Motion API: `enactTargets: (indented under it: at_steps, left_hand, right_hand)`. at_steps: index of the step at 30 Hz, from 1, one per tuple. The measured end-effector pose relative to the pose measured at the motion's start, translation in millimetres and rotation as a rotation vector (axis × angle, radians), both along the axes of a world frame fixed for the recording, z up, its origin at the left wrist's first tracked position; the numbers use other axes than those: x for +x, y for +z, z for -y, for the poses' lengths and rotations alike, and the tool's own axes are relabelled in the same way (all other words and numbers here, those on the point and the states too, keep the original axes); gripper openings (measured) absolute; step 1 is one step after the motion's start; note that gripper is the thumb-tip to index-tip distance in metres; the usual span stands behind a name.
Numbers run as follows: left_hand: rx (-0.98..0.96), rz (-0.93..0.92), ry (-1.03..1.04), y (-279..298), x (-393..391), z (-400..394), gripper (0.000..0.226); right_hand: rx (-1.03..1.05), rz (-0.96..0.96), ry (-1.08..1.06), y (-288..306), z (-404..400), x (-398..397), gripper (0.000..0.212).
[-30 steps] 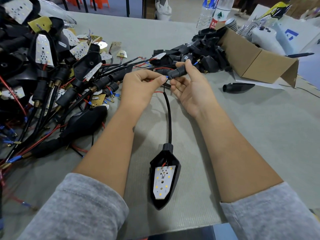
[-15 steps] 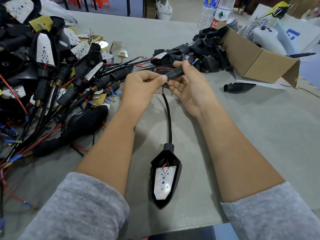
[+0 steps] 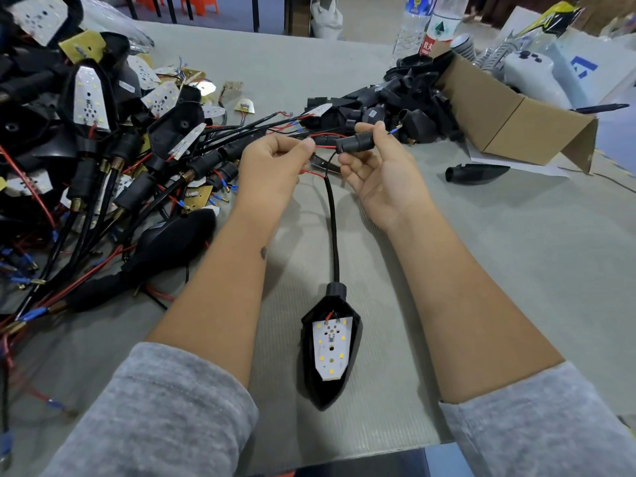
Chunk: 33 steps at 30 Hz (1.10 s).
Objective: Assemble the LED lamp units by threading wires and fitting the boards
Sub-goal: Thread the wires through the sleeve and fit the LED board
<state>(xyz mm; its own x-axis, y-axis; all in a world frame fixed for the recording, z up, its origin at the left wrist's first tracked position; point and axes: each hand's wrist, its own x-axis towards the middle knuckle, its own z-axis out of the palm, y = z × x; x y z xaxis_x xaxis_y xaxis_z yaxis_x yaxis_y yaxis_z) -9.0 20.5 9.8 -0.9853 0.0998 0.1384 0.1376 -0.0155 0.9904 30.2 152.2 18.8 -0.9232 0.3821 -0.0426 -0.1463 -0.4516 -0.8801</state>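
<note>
Since a second ago: black threaded sleeve (image 3: 354, 142) drawn rightward off the left fingertips, stretch of red wire (image 3: 323, 146) now bared between the hands. Left hand (image 3: 275, 163) pinching that red wire between thumb and forefinger; right hand (image 3: 378, 166) gripping the sleeve from below, blue-tipped lead (image 3: 394, 131) poking out past the thumb. Lamp housing (image 3: 330, 352) resting on the table (image 3: 516, 270) between the forearms, LED board (image 3: 331, 347) already seated inside, black cable (image 3: 333, 228) running up to the hands. Judged about done for this unit apart from the wire threading. Finished units heaped at left (image 3: 93, 139); empty housings spilling from the cardboard box (image 3: 509, 122), so plenty left.
</note>
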Motion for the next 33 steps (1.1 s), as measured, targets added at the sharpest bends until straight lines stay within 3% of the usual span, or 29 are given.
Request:
enactTargets:
  at_steps: [11, 15, 21, 33]
  left_hand:
    - [-0.054, -0.097, -0.038, 1.8, 7.6, -3.6, 0.010]
    - [-0.055, -0.090, -0.050, 2.5, 7.6, -4.1, 0.010]
    - [0.012, 0.005, 0.022, 2.5, 6.0, -7.1, 0.007]
    - [-0.089, -0.104, -0.032, 0.0, 10.3, -10.3, 0.014]
  right_hand:
    - [0.108, -0.017, 0.054, 1.1, 2.7, 1.3, 0.021]
    - [0.120, -0.033, 0.091, 0.1, 2.1, 2.8, 0.006]
    - [0.046, -0.033, 0.032, -0.5, 0.4, 0.9, 0.004]
    - [0.127, -0.051, 0.060, -2.7, 1.9, 0.8, 0.009]
